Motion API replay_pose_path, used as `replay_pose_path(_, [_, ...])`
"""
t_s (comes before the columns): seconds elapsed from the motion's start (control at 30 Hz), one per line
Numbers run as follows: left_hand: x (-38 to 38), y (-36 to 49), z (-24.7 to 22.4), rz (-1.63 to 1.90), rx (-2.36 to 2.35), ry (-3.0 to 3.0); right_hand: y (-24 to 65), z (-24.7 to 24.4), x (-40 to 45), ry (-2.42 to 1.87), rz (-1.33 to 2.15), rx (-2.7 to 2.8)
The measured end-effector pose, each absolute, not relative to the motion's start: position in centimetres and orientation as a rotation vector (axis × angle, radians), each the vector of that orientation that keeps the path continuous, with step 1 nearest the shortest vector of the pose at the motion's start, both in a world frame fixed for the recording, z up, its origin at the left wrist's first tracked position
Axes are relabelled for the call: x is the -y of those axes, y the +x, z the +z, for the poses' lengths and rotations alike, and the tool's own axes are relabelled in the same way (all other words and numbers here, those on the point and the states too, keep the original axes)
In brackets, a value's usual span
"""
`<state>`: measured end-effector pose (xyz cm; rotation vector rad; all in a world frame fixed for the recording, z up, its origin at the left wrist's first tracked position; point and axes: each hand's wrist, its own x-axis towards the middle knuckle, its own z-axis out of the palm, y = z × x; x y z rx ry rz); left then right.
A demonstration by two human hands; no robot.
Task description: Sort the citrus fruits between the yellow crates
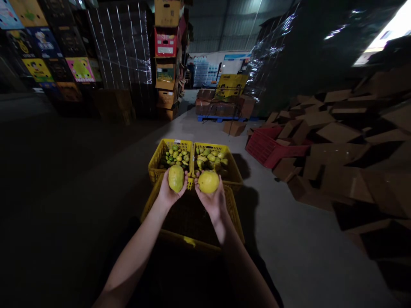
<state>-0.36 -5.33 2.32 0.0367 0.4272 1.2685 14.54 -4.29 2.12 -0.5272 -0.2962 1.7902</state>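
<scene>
My left hand (169,193) is wrapped round a greenish-yellow lemon (176,178). A yellower lemon (208,182) rests in my right hand (214,201), its fingers curled about the sides. Both fruits are held up side by side over the near yellow crate (189,242), whose inside is dark. Just beyond stand two more yellow crates: the left crate (154,163) holds mixed green and yellow fruit (175,155), and the right crate (236,170) holds yellow-green fruit (212,157).
A red crate (261,147) and a heap of cardboard boxes (334,162) lie to the right. Ahead, a blue pallet (208,118) carries cartons, and a tall box stack (166,72) stands left of it. Wrapped pallets (120,55) line the back.
</scene>
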Motion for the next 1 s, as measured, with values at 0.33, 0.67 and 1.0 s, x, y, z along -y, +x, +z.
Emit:
replay_pose_path(0.33, [4.3, -0.1, 1.0, 1.213, -0.529, -0.021, 13.7, 1.8, 4.2, -0.535, 1.794, 0.256])
replay_pose_path(0.67, [4.5, -0.1, 1.2, 1.162, -0.598, 0.037, 14.1, 1.2, 4.1, -0.666, 1.920, 0.147])
replay_pose_path(1.0, [4.4, 0.4, 1.5, 1.396, -0.915, 0.192, 14.2, 0.7, 4.0, -0.722, 1.870, 0.217])
